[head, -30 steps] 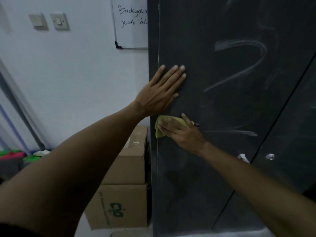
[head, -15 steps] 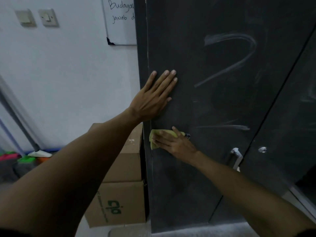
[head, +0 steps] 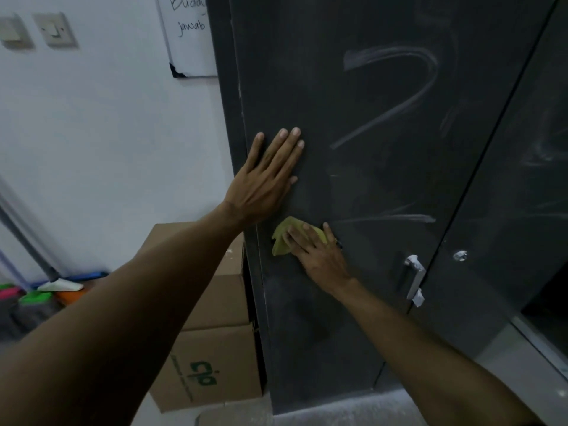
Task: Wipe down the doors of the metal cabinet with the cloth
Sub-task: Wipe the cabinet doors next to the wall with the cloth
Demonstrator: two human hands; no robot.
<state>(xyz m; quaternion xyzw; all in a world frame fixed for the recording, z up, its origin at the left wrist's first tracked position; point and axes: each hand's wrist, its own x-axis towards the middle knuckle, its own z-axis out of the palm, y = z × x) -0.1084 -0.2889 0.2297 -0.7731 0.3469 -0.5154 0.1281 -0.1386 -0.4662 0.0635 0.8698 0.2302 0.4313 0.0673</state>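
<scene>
At the far left, two wall switches (head: 37,32) sit high on the white wall (head: 107,149), and a grey pole (head: 27,238) leans across it down toward some pink, green and orange items low in the corner; what they are you cannot tell. To the right of the switches hangs a whiteboard (head: 190,38) with handwriting on it, its right edge hidden behind the dark metal cabinet (head: 226,118). Below it, two cardboard boxes (head: 215,358) are stacked on the floor just beside the cabinet's side; the lower one carries a green logo.

Your left hand (head: 266,182) lies flat against the left door (head: 384,167), close to its left edge, fingers straight and close together, grasping nothing. Just below it and a little to the right, the yellow-green cloth (head: 282,238) is bunched against the same door at mid-height. Your right hand (head: 318,253) covers most of it, fingers stretched out over the fabric and pressing it to the metal rather than clenched round it; the cloth's left part shows past your fingertips.

Further right, pale dusty smears (head: 399,96) cross the upper and middle part of the left door. A silver handle (head: 415,279) stands upright near that door's right edge, below the level of the cloth and well apart from it. Past the seam, the right door (head: 516,186) is shut, with a small round lock (head: 460,255) near its left edge and faint swirled marks higher up.
</scene>
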